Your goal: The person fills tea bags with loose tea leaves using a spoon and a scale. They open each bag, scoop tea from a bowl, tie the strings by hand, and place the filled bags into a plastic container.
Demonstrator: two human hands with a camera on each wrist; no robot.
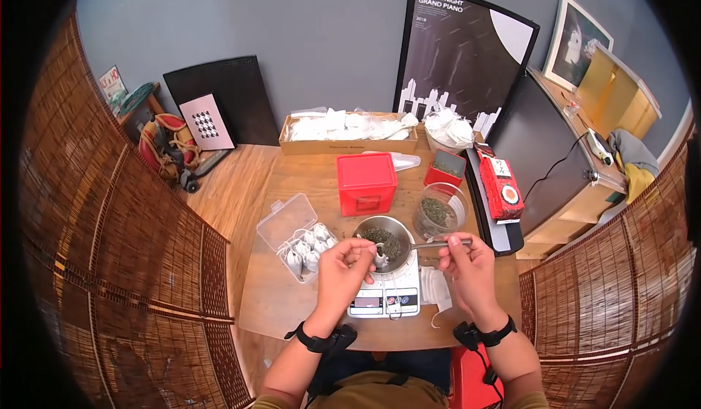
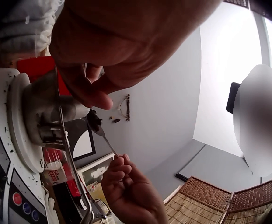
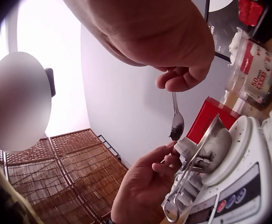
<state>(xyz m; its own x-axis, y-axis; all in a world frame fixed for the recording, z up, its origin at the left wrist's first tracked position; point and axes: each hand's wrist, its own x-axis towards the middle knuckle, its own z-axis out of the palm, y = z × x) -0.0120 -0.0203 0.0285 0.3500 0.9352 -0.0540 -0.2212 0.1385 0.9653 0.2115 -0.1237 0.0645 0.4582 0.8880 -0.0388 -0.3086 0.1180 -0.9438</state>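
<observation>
Over a metal bowl (image 1: 394, 228) of dried leaves, my left hand (image 1: 343, 276) pinches the rim of a small white bag (image 3: 186, 147). My right hand (image 1: 473, 272) grips the handle of a metal spoon (image 3: 175, 114) between thumb and fingers. Dark leaves lie in the spoon's bowl, which is at the bag's mouth in both wrist views. The metal bowl stands on a white scale (image 1: 371, 308), with a wire loop hanging over its front. How full the bag is cannot be seen.
Left of the scale, an open clear box (image 1: 272, 232) holds several filled white bags. Behind are a red tin (image 1: 366, 183) and a cardboard tray (image 1: 328, 147) of white bags. A clear tub (image 1: 440, 215) of leaves stands right; empty white bags (image 1: 436, 286) lie beside the scale.
</observation>
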